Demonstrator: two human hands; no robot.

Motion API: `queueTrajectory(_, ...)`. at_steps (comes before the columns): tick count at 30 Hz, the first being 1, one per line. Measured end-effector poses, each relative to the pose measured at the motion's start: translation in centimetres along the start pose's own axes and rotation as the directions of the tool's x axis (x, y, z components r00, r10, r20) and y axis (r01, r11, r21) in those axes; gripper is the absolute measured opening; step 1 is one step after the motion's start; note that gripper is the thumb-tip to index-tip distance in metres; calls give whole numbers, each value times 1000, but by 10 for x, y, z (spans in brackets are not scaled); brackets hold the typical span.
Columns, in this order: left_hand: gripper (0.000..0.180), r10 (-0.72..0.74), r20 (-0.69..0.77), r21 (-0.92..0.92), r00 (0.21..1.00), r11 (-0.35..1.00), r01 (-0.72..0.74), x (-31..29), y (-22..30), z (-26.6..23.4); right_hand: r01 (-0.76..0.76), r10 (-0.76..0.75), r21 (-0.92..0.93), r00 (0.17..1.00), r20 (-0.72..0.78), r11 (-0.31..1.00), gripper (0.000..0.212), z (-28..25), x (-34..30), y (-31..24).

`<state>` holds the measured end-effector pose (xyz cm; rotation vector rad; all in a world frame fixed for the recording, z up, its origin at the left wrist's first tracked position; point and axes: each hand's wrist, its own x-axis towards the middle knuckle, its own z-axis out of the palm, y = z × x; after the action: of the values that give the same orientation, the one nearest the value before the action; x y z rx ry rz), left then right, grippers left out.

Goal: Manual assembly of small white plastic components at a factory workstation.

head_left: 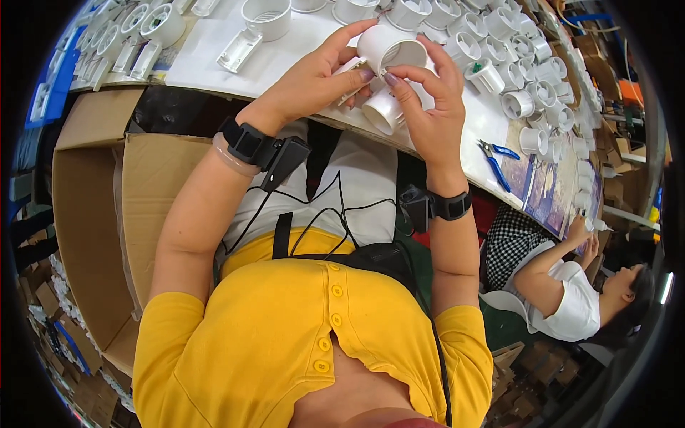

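Both of my hands are closed on one white plastic cylindrical housing (379,44) over the table's near edge. My left hand (325,78) holds it from the left, the thumb against a narrow white arm that sticks out from its side. On the other side my right hand (432,100) has thumb and forefinger pinched at the lower rim, near where the arm joins. Anything small between those fingertips is hidden. Just below, a second white cylinder (384,111) lies at the table edge, partly behind my right fingers.
Blue-handled cutters (497,162) lie on the table at right, beside many white cylinders (517,76). Further white housings with arms (163,27) stand at left near a blue tray (53,82). An open cardboard box (93,228) is at my left. A co-worker (564,285) sits at right.
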<state>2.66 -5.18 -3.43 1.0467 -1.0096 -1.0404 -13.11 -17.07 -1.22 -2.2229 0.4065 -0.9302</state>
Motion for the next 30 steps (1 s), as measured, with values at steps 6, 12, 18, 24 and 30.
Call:
queueTrajectory(6, 63, 3, -3, 15, 1000, 1000, -3, 1, -4, 0, 124, -107, -214, 990, 89, 969, 13, -11, 10, -9)
queueTrajectory(12, 62, 47, -4, 58, 999, 997, -47, 1, -5, 0, 108, -63, -200, 973, 222, 974, 14, -20, 22, -14)
queueTrajectory(18, 61, 6, 50, 23, 999, 1000, -7, 0, -3, -3, 465, -335, -328, 862, 382, 823, 12, -26, 37, -27)
queueTrajectory(24, 60, 1, 27, -4, 1000, 1000, 0, 1, -1, -2, 416, -343, -235, 892, 295, 879, 14, -18, 19, -19)
queueTrajectory(30, 60, -39, 53, -55, 998, 998, 42, 3, -5, -6, 390, -341, -272, 916, 212, 880, 11, -10, 14, -7)
